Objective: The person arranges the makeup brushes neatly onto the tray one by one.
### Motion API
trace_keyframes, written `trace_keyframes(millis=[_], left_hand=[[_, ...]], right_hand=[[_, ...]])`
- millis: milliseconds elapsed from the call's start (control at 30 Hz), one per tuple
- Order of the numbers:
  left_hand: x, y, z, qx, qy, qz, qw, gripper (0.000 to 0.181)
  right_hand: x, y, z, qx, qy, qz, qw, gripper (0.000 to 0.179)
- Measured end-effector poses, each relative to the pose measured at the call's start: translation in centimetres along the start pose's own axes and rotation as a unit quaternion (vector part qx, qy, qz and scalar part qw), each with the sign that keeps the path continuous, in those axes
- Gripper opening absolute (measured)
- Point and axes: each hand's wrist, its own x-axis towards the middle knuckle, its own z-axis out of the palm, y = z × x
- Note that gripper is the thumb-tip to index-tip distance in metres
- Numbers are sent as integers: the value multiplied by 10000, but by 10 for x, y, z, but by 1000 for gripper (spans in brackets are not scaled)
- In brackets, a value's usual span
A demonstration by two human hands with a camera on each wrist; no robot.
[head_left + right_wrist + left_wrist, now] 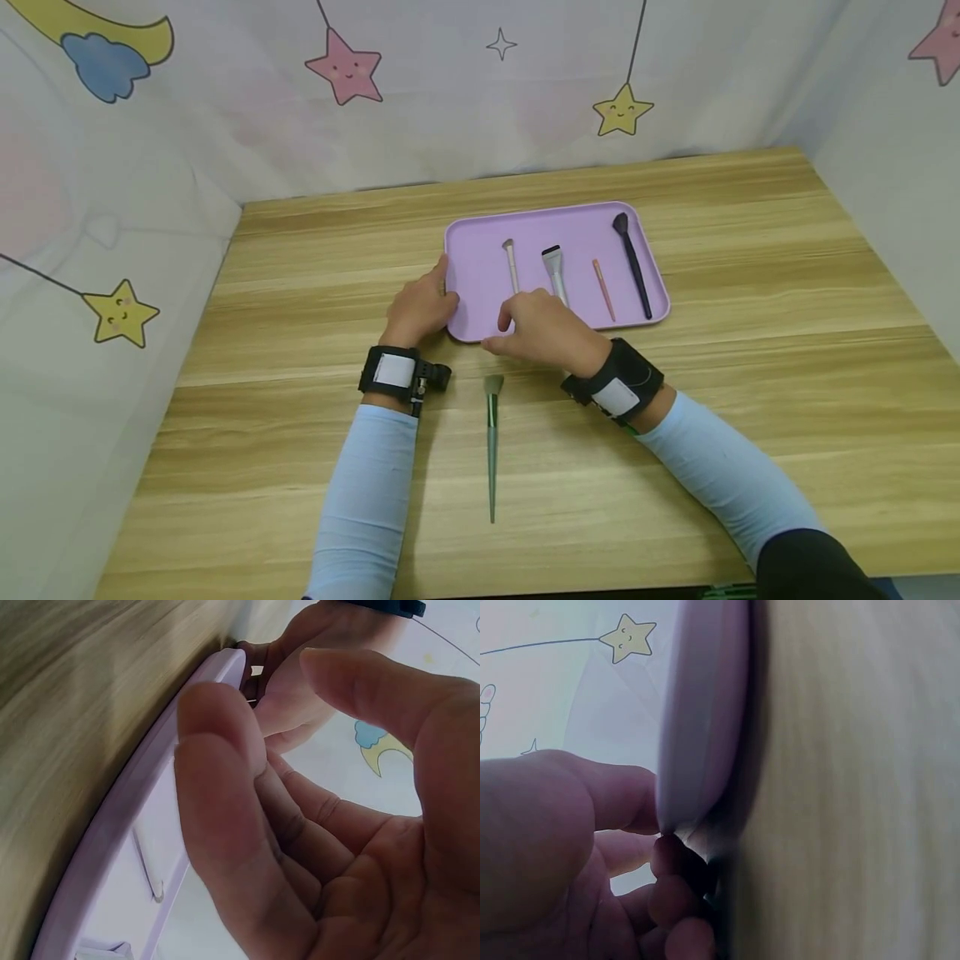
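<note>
A lilac tray [480, 267] lies on the table, tilting slightly up to the right in the head view. My left hand [420, 308] grips its left edge; the left wrist view shows the thumb [622, 795] at the rim and fingers curled near its underside. Over the front edge hovers my right hand [551, 333], its fingers loosely bent with nothing between them. It partly hides a slim white brush [512, 262] and a wide flat silver brush [555, 268]. Farther right on the tray are a thin pink brush [603, 287] and a black brush [633, 267].
In front of the tray, between the forearms, a green makeup brush [492, 442] lies on the wooden table [262, 400], bristles pointing away from me. A white curtain [450, 125] printed with stars hangs behind the table and along its sides.
</note>
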Motion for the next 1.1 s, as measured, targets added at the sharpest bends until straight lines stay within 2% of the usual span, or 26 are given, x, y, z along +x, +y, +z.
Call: trace_keyframes(millis=[200,433,700,1100], left_hand=[[0,-1,0,20,0,12,10000,72],[0,-1,0,10,-13,15,10000,72],[0,0,-1,4,-31,-56,10000,72],[1,-1,0,-23,-41,-63,10000,72]], right_hand=[[-3,-2,1,19,-120,-132,9998,31],[-6,-6,3,-25,-209,-306,9993,39],[-9,-8,2,-4,-516,-234,9984,52],[-15,-15,2,-22,-938,4,9956,41]])
